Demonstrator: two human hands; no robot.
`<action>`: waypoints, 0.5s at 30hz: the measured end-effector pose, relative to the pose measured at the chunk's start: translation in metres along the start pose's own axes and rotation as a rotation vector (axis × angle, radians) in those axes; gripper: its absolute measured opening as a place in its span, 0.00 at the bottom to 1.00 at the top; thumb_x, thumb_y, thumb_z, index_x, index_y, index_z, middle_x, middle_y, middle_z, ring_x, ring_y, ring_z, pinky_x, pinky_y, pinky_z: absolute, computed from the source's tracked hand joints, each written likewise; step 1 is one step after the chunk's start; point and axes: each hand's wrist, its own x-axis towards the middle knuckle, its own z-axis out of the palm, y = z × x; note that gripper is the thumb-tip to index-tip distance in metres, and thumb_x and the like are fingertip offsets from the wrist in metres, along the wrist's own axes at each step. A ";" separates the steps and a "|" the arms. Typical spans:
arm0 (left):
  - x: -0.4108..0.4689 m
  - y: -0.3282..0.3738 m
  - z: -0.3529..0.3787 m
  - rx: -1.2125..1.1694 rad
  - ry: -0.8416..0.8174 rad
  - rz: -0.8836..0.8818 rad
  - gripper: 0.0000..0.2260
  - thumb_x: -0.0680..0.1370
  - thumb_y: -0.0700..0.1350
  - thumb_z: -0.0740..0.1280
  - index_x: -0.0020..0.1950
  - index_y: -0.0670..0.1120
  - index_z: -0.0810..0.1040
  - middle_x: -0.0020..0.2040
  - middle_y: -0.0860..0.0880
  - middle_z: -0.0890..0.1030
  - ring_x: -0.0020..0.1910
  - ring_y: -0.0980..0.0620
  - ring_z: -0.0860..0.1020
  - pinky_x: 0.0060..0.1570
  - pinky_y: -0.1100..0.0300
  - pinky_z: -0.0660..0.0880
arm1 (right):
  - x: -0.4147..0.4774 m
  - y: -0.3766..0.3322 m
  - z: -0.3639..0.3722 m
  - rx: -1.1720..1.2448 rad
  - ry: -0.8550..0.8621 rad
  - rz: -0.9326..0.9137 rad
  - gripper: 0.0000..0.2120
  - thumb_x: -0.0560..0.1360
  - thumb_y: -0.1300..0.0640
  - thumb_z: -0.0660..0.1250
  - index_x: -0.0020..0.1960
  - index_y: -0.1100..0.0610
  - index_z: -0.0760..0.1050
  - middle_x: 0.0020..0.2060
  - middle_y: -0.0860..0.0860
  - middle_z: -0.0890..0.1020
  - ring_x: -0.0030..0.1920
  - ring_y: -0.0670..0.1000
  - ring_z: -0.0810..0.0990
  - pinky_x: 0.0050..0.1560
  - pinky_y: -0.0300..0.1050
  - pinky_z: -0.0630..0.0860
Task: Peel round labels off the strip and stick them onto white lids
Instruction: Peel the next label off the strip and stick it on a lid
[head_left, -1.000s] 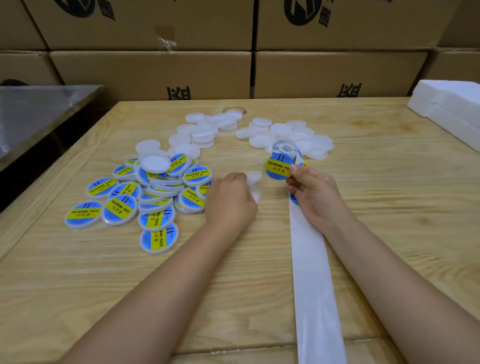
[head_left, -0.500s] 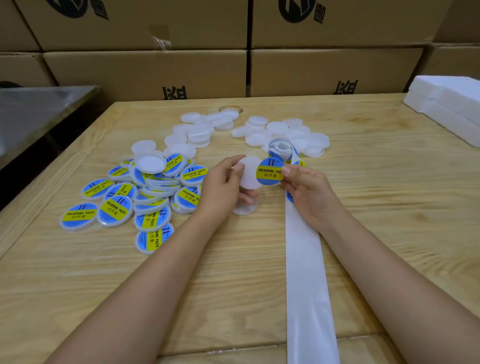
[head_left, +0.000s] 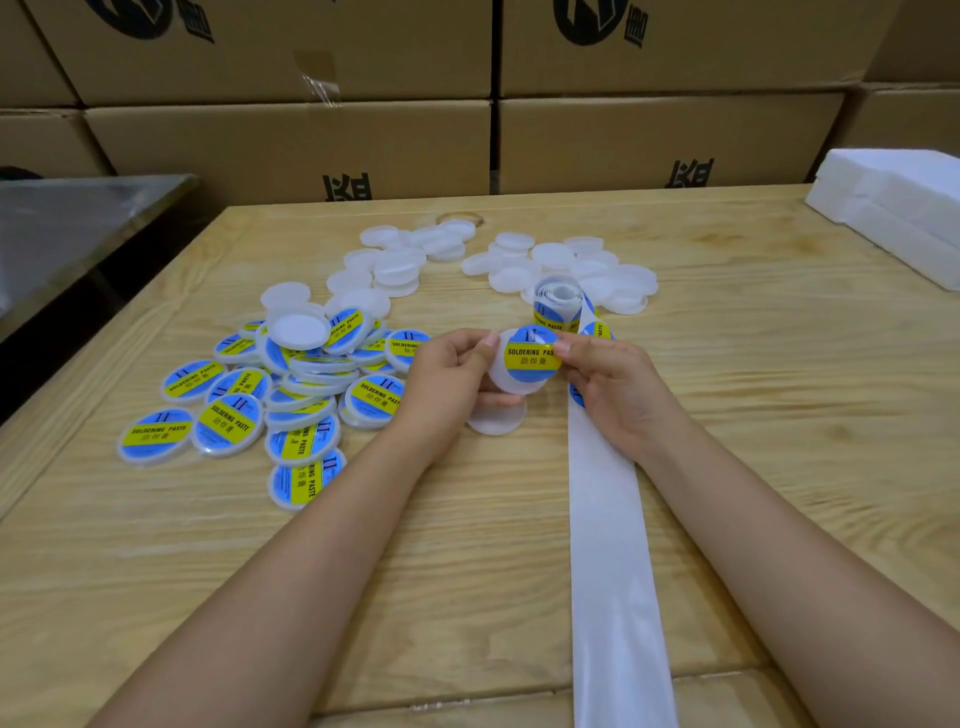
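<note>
While your left hand (head_left: 447, 379) grips a white lid (head_left: 500, 378), your right hand (head_left: 618, 384) pinches a round label (head_left: 530, 353) against its face.
The strip (head_left: 608, 545) runs under your right wrist; finished lids (head_left: 291, 400) lie to the left.

Blue-and-yellow round label (head_left: 532, 356) against a tilted white lid (head_left: 497, 382) — bare white strip (head_left: 608, 545) flat, just right.

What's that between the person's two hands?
In the head view, a white lid held by the left hand, with a round blue-and-yellow label that the right hand pinches over it.
</note>
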 end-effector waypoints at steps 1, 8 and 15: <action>0.000 0.000 0.000 0.001 0.003 0.004 0.09 0.81 0.41 0.60 0.53 0.39 0.78 0.40 0.46 0.83 0.36 0.52 0.83 0.30 0.63 0.78 | 0.001 0.000 0.000 -0.016 0.002 0.008 0.15 0.73 0.67 0.63 0.58 0.74 0.74 0.58 0.66 0.77 0.62 0.60 0.75 0.70 0.51 0.65; -0.001 0.003 0.000 0.002 0.004 0.019 0.08 0.80 0.41 0.61 0.47 0.46 0.79 0.34 0.51 0.84 0.34 0.53 0.83 0.29 0.63 0.78 | 0.002 0.000 0.001 -0.066 0.046 0.041 0.08 0.71 0.68 0.65 0.49 0.67 0.78 0.50 0.62 0.80 0.54 0.55 0.78 0.66 0.49 0.68; -0.002 0.003 0.001 0.012 -0.016 0.029 0.08 0.80 0.40 0.61 0.51 0.44 0.79 0.37 0.49 0.84 0.35 0.52 0.83 0.32 0.62 0.79 | 0.003 0.002 0.002 -0.074 0.073 0.028 0.04 0.70 0.68 0.67 0.43 0.64 0.80 0.46 0.59 0.82 0.53 0.55 0.79 0.63 0.48 0.71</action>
